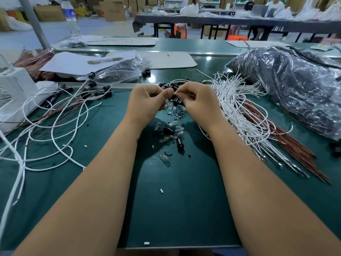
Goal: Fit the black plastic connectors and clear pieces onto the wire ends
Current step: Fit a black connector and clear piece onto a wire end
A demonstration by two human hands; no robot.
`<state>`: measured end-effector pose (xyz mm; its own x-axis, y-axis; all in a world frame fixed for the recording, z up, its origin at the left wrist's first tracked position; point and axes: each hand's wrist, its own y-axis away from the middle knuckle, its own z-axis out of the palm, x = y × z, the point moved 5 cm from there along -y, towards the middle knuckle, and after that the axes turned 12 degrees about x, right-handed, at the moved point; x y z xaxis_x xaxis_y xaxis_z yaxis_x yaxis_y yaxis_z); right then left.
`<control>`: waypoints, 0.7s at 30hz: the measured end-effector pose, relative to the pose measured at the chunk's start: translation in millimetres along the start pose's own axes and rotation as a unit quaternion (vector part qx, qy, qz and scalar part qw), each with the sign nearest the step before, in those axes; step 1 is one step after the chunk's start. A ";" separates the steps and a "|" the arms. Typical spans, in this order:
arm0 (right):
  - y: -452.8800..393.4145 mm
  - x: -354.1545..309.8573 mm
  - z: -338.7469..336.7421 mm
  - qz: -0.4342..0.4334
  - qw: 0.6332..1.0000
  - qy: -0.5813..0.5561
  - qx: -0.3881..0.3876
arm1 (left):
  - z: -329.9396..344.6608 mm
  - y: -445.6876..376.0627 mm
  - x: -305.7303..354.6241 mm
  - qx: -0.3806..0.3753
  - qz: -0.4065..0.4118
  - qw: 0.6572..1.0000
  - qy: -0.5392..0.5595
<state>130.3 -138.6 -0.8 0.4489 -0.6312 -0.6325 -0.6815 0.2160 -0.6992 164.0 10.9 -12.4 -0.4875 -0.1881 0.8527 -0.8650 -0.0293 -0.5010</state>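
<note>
finished wires (60, 111) left | loose parts (171, 132) centre | wire bundle (245, 115) right | bag (295, 85) behind it

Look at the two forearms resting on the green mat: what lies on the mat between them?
In the head view, a scatter of clear pieces and black plastic connectors lies on the green mat between the forearms, plus a few white bits.

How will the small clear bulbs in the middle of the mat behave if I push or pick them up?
The clear bulbs look rounded and glossy, so they will probably roll on the smooth green mat and may slip from a loose pinch. They look thin and glass-like, so likely fragile. Being tiny, they are probably very light.
</note>
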 end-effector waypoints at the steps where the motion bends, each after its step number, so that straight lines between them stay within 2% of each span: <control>1: 0.0 1.4 0.6 0.000 1.000 0.008 -0.003 | 1.2 -0.2 -0.7 0.000 -0.003 1.000 -0.005; 3: -1.7 7.2 -1.2 0.008 0.999 0.031 0.010 | 2.7 -0.6 -2.0 -0.001 -0.015 1.000 -0.003; 8: -10.8 30.2 -26.7 0.075 0.983 0.111 0.123 | -10.9 -6.3 -12.8 0.046 -0.049 0.998 -0.013; 10: -9.8 32.9 -22.9 0.081 0.981 0.155 0.080 | -13.8 -7.8 -16.9 0.064 -0.063 0.996 -0.022; 14: -2.3 29.4 -1.2 0.062 0.957 0.275 -0.071 | -8.3 -8.0 -19.8 0.050 -0.068 0.995 -0.046; 21: -3.2 29.9 -5.7 0.080 0.923 0.363 -0.096 | -4.6 -4.7 -18.1 0.036 -0.056 0.996 -0.058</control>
<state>142.7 -162.4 -15.6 -0.1240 -0.9509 -0.2835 -0.8272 0.2568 -0.4998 176.3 19.0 -24.7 -0.3684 -0.2910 0.8830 -0.9001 -0.1262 -0.4171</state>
